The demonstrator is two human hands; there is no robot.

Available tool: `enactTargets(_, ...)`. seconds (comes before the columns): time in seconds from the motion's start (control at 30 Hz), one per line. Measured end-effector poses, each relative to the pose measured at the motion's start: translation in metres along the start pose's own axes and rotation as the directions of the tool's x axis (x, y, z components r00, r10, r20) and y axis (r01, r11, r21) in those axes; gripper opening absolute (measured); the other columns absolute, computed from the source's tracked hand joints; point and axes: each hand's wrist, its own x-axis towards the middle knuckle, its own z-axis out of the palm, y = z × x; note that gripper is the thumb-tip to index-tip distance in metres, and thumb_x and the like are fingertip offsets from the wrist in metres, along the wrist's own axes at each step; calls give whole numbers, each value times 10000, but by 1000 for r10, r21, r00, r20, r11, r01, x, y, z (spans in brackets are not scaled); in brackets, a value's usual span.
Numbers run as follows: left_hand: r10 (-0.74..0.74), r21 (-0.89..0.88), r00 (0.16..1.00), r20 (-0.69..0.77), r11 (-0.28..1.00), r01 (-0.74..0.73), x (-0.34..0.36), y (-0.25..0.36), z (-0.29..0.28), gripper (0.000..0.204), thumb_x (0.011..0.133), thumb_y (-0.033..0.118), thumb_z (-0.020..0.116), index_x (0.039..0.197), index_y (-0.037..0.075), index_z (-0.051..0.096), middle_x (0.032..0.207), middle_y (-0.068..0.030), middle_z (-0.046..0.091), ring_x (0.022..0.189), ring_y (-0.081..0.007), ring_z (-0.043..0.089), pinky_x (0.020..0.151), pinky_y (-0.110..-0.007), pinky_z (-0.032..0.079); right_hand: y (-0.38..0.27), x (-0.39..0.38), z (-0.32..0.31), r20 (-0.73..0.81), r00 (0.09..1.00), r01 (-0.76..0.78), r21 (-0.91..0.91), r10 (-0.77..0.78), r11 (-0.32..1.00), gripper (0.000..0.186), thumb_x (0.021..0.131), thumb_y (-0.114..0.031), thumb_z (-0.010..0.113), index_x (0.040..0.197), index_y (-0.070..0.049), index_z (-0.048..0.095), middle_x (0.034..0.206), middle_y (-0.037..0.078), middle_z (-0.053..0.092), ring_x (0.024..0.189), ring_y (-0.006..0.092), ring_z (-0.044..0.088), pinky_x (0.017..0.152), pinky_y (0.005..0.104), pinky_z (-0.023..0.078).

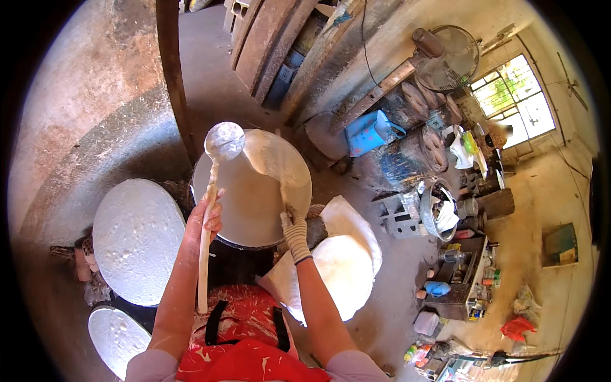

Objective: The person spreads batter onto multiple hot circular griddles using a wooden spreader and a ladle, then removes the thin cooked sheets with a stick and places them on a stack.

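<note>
My bare left hand [205,215] grips a long pale wooden handle with a round white-coated ladle head [224,140] at its top, over a large round vessel [229,219] with a smooth pale surface. My right hand [294,234], in a striped glove, is closed around a pale, motion-blurred stick [282,181] at the vessel's right side. Two round white, pitted surfaces, one larger [137,242] and one smaller [118,337], lie to my left. Beside my right forearm is a white heap [340,274] on pale cloth.
A curved worn wall [83,108] rises at left. Leaning planks [261,51], a fan [449,57], a blue jug [369,134] and rusty drums [420,153] line the back. At right are concrete blocks [398,216], a metal basin [436,210] and a cluttered low table [455,299].
</note>
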Motion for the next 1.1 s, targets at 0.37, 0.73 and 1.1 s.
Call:
enactTargets(0.37, 131, 30, 989, -64, 991, -129, -21, -13, 8, 423, 938, 330, 453, 1220, 18, 411, 633, 19, 402, 381, -20, 326, 364, -132, 291, -13, 26, -42, 64, 991, 119, -18, -118, 993, 341, 871, -178, 562, 1171, -16, 553, 1109, 186, 598, 1037, 268, 566, 909, 316, 423)
enactTargets(0.73, 252, 183, 943, -219, 960, -214, -38, -36, 18, 410, 936, 338, 453, 1207, 31, 441, 614, 29, 407, 397, -29, 334, 384, -159, 292, -2, 26, -55, 454, 791, 482, -51, -409, 875, 306, 844, -206, 579, 1119, -72, 597, 1061, 160, 621, 892, 281, 615, 802, 319, 476)
enactTargets(1.1, 344, 193, 888, -305, 935, -296, -60, -54, 12, 426, 940, 328, 457, 1235, 23, 414, 617, 26, 407, 389, -33, 336, 364, -165, 298, -18, 50, -67, 583, 777, 419, -198, -238, 886, 305, 836, -223, 599, 1117, -108, 609, 1089, 123, 614, 996, 277, 590, 860, 328, 458)
